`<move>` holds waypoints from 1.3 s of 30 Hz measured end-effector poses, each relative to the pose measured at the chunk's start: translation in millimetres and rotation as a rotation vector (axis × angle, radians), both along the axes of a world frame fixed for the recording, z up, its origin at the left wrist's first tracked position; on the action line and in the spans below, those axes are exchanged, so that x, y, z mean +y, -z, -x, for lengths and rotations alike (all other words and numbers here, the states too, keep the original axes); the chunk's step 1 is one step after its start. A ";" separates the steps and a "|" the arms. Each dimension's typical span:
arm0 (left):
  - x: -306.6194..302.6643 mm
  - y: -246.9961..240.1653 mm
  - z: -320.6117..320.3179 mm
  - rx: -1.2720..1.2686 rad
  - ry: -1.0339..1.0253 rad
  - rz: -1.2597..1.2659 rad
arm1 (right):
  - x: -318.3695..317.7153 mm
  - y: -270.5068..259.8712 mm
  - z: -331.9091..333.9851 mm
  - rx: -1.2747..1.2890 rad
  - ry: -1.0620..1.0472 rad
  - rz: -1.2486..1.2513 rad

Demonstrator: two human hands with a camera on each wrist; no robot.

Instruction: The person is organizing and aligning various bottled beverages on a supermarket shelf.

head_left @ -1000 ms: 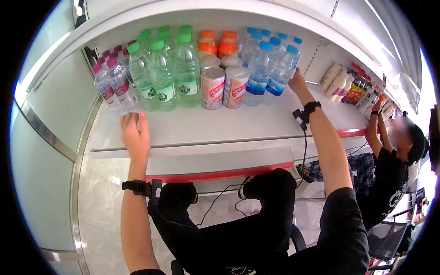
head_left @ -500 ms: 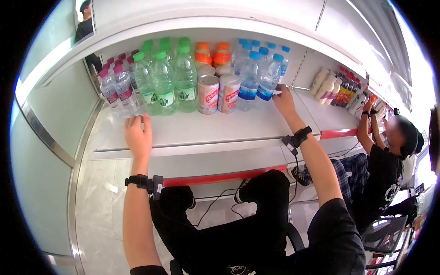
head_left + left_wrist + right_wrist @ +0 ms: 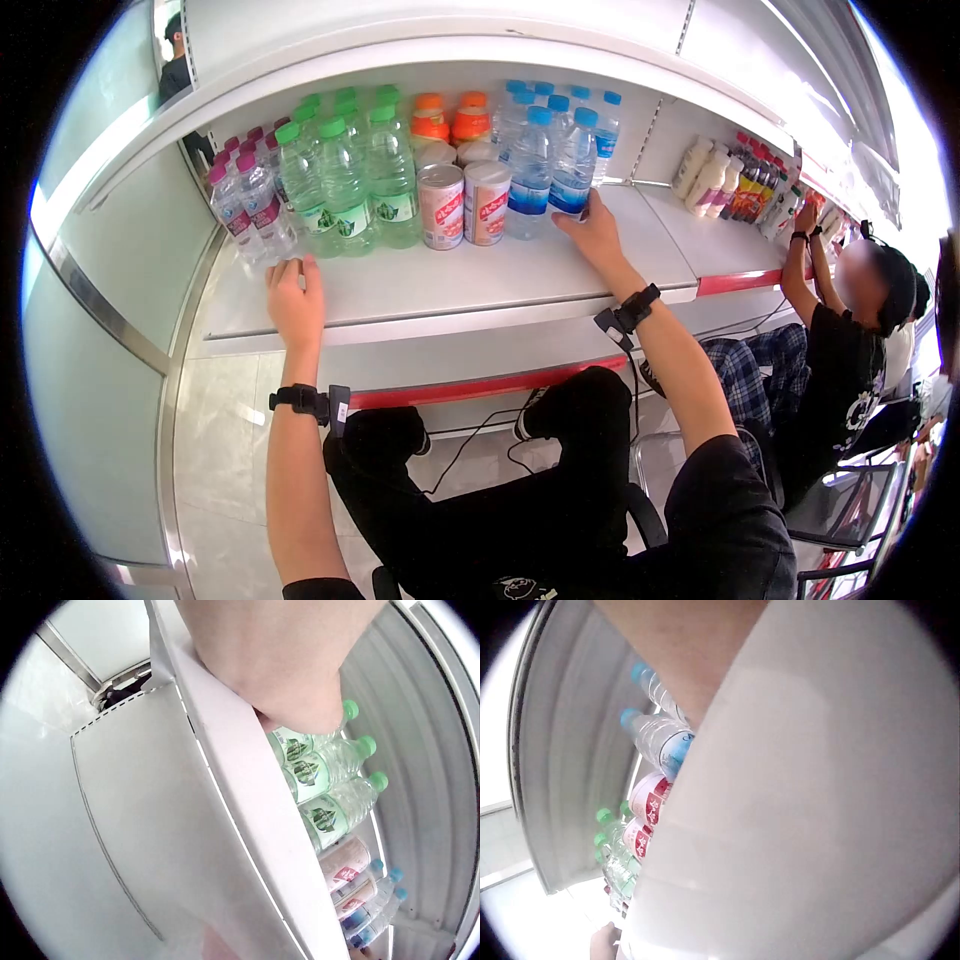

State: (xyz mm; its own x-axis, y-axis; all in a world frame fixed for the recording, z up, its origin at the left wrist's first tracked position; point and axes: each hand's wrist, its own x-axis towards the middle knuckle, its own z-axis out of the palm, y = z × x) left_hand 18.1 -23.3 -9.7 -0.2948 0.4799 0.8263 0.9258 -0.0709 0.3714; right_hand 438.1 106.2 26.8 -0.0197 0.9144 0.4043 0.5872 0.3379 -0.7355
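Note:
In the head view my right hand (image 3: 594, 238) is at the lower right of a front blue-capped water bottle (image 3: 573, 160), thumb before its base and fingers beside it. Another blue-capped bottle (image 3: 530, 170) stands to its left. My left hand (image 3: 294, 300) rests at the shelf front with fingers loosely bent, their tips close to the bases of the purple-capped bottles (image 3: 262, 205). It holds nothing. The left wrist view shows my left hand (image 3: 277, 667) over the shelf edge, hiding part of the green-capped bottles (image 3: 330, 772). My right fingertips are hidden in the right wrist view.
Pink-and-white cans (image 3: 441, 210) stand between the green- and blue-capped bottles, with orange-capped bottles (image 3: 429, 120) behind. An upper shelf (image 3: 450, 55) overhangs them. White bottles (image 3: 708, 180) stand on the adjoining shelf at right, where another person (image 3: 840, 370) reaches in. A cable (image 3: 632, 385) hangs from my right wrist.
My right hand has come forward and left, from the far right side of the blue-capped bottles to the front one's base. My left hand has stayed nearly in place. The head view has shifted slightly.

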 end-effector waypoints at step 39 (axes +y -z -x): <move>-0.9 -0.5 -0.3 -0.008 0.000 -0.003 | 45.9 -20.6 -5.7 0.001 0.070 -0.456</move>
State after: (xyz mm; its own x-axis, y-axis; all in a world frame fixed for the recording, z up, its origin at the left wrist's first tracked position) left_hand 18.4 -24.1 -9.2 -0.3012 0.4773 0.8255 0.9227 -0.0723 0.3786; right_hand 443.8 152.1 47.4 0.0363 0.6420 0.7658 0.6195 0.5869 -0.5214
